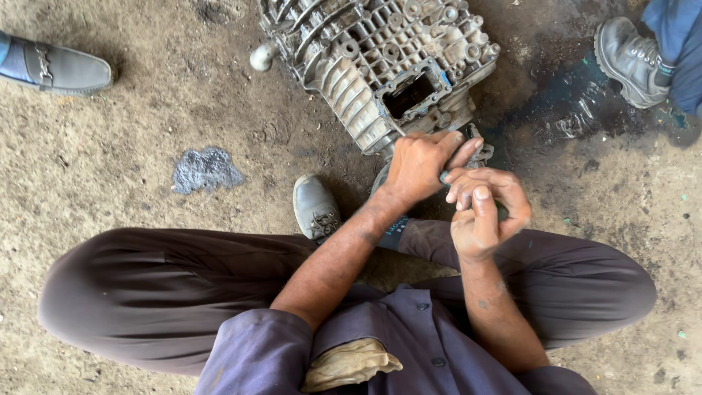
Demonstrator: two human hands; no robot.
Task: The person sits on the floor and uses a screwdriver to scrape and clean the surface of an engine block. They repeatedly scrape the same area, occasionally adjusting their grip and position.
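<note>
Head cam: I see left hand (pixel 418 167) and right hand (pixel 484 212) clenched together on small dark part (pixel 444 176); grimy metal housing (pixel 380 62) just beyond knuckles.

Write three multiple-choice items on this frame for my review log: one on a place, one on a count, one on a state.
1. Where does the metal housing lie?
A. on the dirt floor ahead of the hands
B. on a bench
C. on the person's lap

2. How many shoes of other people show at the frame edges?
A. none
B. two
C. four

3. How do the hands stand?
A. flat on the ground
B. far apart
C. together, closed around a small part

Key: 1 A, it rests on the dirt floor. 2 B, a grey loafer at left, a laced boot at right. 3 C, the left hand and right hand meet with fingers curled.
</note>
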